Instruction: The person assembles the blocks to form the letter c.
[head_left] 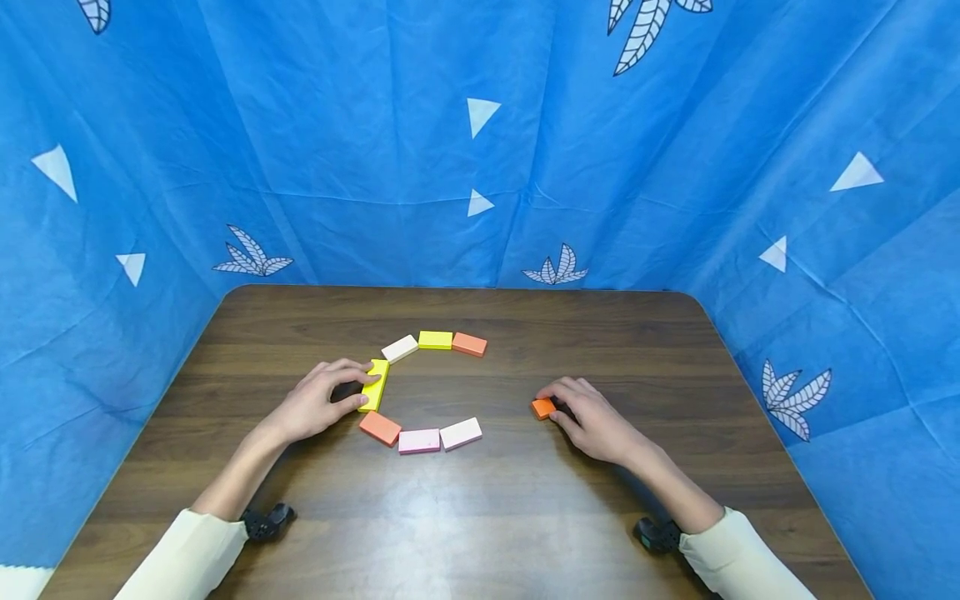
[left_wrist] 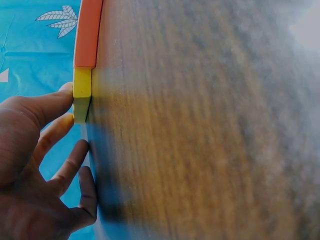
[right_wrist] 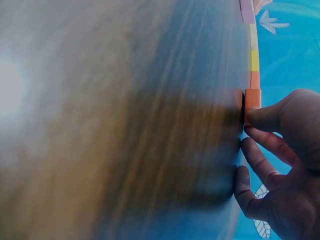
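My left hand (head_left: 311, 404) pinches a long yellow block (head_left: 377, 385) between thumb and fingers at the left end of a curved row of blocks. In the left wrist view, the thumb and a fingertip touch the yellow block (left_wrist: 82, 95), beside a coral block (left_wrist: 88, 35). Apart from the row, on the right, my right hand (head_left: 596, 423) holds a small orange block (head_left: 542, 408) by its sides. The right wrist view shows the thumb against that orange block (right_wrist: 253, 102); its far side is hidden.
Beyond the yellow block run a cream block (head_left: 400, 348), a yellow block (head_left: 435, 340) and a coral block (head_left: 470, 344). Nearer me lie a coral block (head_left: 380, 428), a pink block (head_left: 419, 441) and a pale block (head_left: 461, 433). Blue curtains (head_left: 450, 167) enclose the brown table (head_left: 487, 525).
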